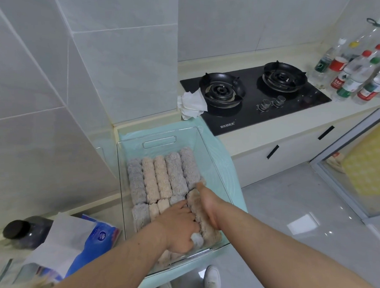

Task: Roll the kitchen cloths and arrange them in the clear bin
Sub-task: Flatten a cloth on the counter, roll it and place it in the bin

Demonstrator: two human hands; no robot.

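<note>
1. Two bare forearms reach in from the bottom edge, above a pair of white shoes (211,279) on the glossy grey floor.
2. At the far left of the bench, a dark round jar with a black lid (15,232) stands beside a blue plastic tissue pack (97,239).
3. Right of the pack sits the clear rectangular plastic bin (159,142), resting on a mint-green mat (227,164) at the bench edge.
4. Inside the bin, a far row of five fluffy rolled kitchen cloths (162,178), grey and pale pink, lies side by side. A near row is partly hidden by the hands.
5. Left hand (180,225) lies palm down across the near row, fingers bent against the rolls; whether it grasps one I cannot tell.
6. Right hand (207,206) clasps a tan fluffy rolled cloth (208,232) at the right end of the near row, thumb stretched along it.
7. Farther right and back, a crumpled white rag (191,104) touches a black two-burner gas hob (249,116).
8. Clear plastic bottles with red and green caps (357,73) crowd the bench at the far right.
</note>
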